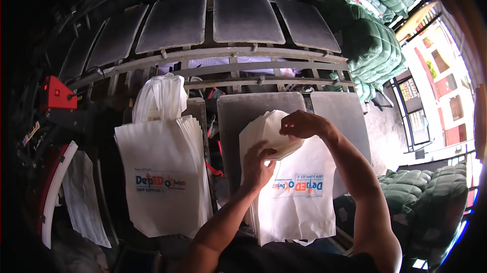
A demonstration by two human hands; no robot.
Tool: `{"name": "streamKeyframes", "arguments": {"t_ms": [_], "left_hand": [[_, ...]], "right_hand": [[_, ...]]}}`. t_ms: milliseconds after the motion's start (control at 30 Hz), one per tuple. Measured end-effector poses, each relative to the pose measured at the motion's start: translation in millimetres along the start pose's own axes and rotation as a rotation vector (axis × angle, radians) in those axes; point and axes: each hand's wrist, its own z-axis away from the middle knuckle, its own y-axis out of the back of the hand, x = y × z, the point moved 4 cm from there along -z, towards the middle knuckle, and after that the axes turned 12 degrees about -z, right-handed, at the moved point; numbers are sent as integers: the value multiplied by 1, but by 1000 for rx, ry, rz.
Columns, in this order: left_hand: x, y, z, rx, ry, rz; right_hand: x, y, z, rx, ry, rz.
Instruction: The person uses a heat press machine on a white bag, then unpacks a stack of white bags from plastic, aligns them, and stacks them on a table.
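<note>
A stack of white cloth tote bags (pixel 299 214) lies in front of me, its printed side up and the print upside down. The far ends of the upper bags are bent back in a fanned curl. My left hand (pixel 259 166) pinches the near side of that curl between thumb and fingers. At its far right edge, my right hand (pixel 305 124) has bent fingers closed on the cloth. To the left lies a second stack of printed tote bags (pixel 170 212), with bunched white handles (pixel 161 95) at its far end.
Dark flat boards (pixel 248 19) stand in a row on metal rails (pixel 218 57) beyond the stacks. A red control box (pixel 58 94) and a curved red-and-white machine part (pixel 56 192) are at the left. Green wrapped bales (pixel 373 45) are piled at the right, near a bright doorway.
</note>
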Motion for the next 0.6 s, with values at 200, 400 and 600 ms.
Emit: {"name": "streamKeyframes", "arguments": {"t_ms": [200, 400, 600], "left_hand": [[13, -5, 6, -107, -56, 58], [13, -1, 10, -131, -100, 23], [10, -2, 8, -62, -88, 47]], "right_hand": [[37, -12, -35, 342, 30, 40], [40, -23, -50, 422, 161, 135], [52, -16, -48, 436, 89, 15]]}}
